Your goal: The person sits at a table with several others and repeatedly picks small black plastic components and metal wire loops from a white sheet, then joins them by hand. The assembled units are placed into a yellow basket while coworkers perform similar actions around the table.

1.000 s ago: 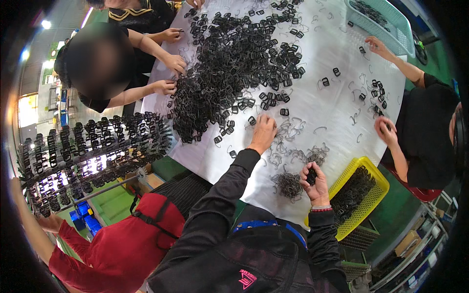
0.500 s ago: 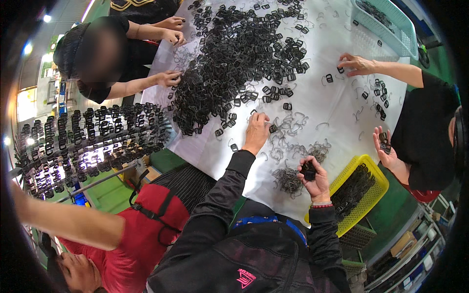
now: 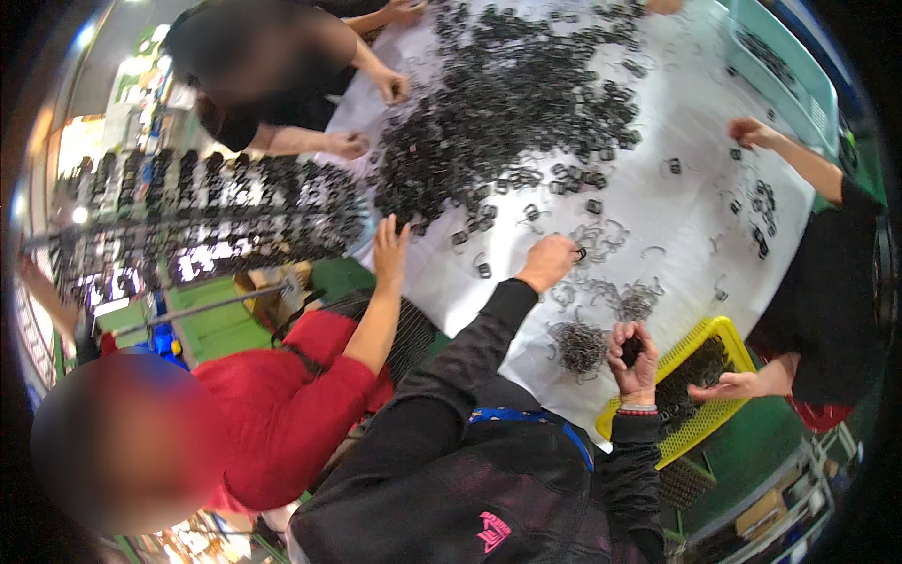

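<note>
My left hand (image 3: 549, 263) reaches over the white table, its fingers pinching a small black buckle (image 3: 581, 254) beside loose thin wire hooks (image 3: 598, 241). Nearer to me, my right hand (image 3: 635, 368) is curled round a clump of black buckles (image 3: 631, 351), partly hidden by the fingers. To its left lies a tangled heap of hooks (image 3: 579, 348); a looser one (image 3: 639, 299) is just beyond. A large pile of black buckles (image 3: 507, 103) covers the far middle of the table, with single buckles (image 3: 594, 207) scattered along its near edge.
A yellow basket (image 3: 742, 346) of black pieces stands right of my right hand; a co-worker's hand (image 3: 728, 387) is over it. A pale blue crate (image 3: 799, 103) sits far right. Co-workers' hands reach in at left and right. Racks of hanging black pieces (image 3: 188, 207) stand left.
The view has shifted, so the table appears farther right. My left hand now pinches a buckle. The co-worker in red has brought a hand to the table edge; the right co-worker's hand moved over the basket.
</note>
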Demonstrator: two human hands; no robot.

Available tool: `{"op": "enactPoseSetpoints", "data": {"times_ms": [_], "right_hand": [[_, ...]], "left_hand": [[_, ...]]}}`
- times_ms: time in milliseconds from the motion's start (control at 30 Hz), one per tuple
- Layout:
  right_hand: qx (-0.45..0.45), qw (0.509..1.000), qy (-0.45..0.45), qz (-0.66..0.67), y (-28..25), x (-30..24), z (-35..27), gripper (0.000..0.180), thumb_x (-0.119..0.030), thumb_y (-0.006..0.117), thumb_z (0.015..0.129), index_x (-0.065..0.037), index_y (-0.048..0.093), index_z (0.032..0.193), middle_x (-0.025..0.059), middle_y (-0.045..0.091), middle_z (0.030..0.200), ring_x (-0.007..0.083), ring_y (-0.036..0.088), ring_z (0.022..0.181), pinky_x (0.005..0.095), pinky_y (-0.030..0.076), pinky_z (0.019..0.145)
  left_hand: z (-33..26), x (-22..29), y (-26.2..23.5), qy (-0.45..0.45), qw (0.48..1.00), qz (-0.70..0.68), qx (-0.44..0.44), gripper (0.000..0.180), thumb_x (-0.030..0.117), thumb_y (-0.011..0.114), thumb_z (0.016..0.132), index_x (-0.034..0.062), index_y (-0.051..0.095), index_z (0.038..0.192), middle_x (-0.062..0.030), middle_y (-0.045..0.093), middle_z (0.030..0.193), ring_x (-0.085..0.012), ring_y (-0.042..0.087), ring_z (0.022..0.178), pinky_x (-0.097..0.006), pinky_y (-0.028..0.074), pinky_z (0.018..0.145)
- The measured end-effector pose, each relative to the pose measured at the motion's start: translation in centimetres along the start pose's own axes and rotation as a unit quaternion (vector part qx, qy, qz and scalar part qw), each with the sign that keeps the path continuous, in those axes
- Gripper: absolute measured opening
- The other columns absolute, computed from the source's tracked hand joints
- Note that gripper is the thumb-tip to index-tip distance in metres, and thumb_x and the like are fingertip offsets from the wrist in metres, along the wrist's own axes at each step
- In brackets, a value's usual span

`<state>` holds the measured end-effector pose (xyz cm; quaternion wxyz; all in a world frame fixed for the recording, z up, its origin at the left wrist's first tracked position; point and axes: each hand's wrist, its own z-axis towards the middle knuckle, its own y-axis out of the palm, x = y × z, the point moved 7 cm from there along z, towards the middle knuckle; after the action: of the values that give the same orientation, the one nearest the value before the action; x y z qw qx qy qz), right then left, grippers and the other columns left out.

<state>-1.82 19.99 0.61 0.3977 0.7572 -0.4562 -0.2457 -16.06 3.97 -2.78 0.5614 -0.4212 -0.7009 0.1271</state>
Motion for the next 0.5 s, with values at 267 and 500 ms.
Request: {"op": "enactPoseSetpoints", "data": {"times_ms": [267,500], "right_hand": [[0.184,0.979,-0.016,-0.082,-2.9,-0.3,0.4,0.036,-0.04,0.047,0.094,-0.009,0.058,0.107,0.0089,0.059,0.092,0.0201,0.056,0.074,0.0246,0.046,0.046],[-0.022,0.996,0.022,-0.087,0.7,-0.6,1.8,0.026,-0.031,0.047,0.096,-0.01,0.045,0.081,0.0039,0.045,0.077,0.0124,0.041,0.058,0.0183,0.032,0.038]], "left_hand": [[-4.4,6.5,1.1,0.091,0.975,-0.19,-0.076,0.032,0.023,0.068,0.079,0.0072,0.063,0.107,-0.0137,0.065,0.089,-0.0291,0.062,0.088,-0.037,0.048,0.076],[-11.2,-11.8,-3.4,-0.201,0.937,0.136,0.25,0.031,0.017,0.064,0.081,0.0048,0.051,0.106,-0.0159,0.056,0.099,-0.0312,0.054,0.089,-0.041,0.044,0.078]]}}
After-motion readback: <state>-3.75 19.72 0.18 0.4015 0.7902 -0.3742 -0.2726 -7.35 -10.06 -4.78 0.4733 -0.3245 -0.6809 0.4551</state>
